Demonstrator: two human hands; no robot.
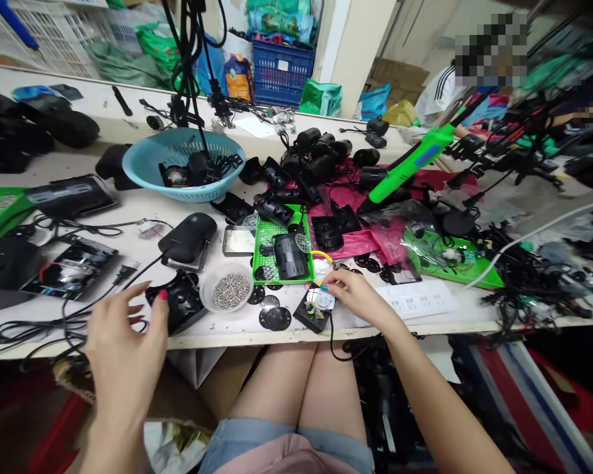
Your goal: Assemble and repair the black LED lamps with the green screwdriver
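My left hand (128,336) is raised over the table's front edge, thumb and fingers apart, with nothing in it. Just beyond its fingertips lies a black plastic housing (180,303). My right hand (353,293) has its fingers drawn together at the edge of a small open black case (312,315). A white round part (325,301) and coloured wires show in this case, and a black cable hangs from it over the table edge. What the fingertips pinch, if anything, is too small to make out. Between my hands stands a bowl of small screws (231,291).
A green tray (259,263) holds black parts behind the bowl. A light-blue basket (143,181) stands further back. A green electric screwdriver (410,164) hangs at the right, above a white power strip (418,299). Loose cables lie at both sides. Another person (435,92) sits beyond.
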